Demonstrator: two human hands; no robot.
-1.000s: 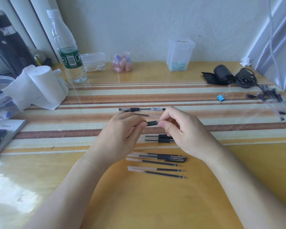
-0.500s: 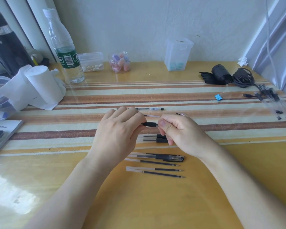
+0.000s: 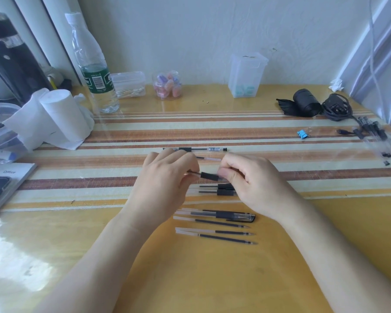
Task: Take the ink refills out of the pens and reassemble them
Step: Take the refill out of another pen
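1. Left hand (image 3: 165, 184): fingers curled, pinching the pen (image 3: 209, 176) at its clear end.
2. Right hand (image 3: 253, 184): thumb and fingers pinch the black grip end (tip hidden).
3. Pen sits between both hands above the table (image 3: 212, 279), loose refills (image 3: 224, 238) lying nearer.

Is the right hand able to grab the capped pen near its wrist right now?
Probably not yet: the right hand pinches the black-grip pen with the left hand. The capped pen itself lies uncovered just beside it.
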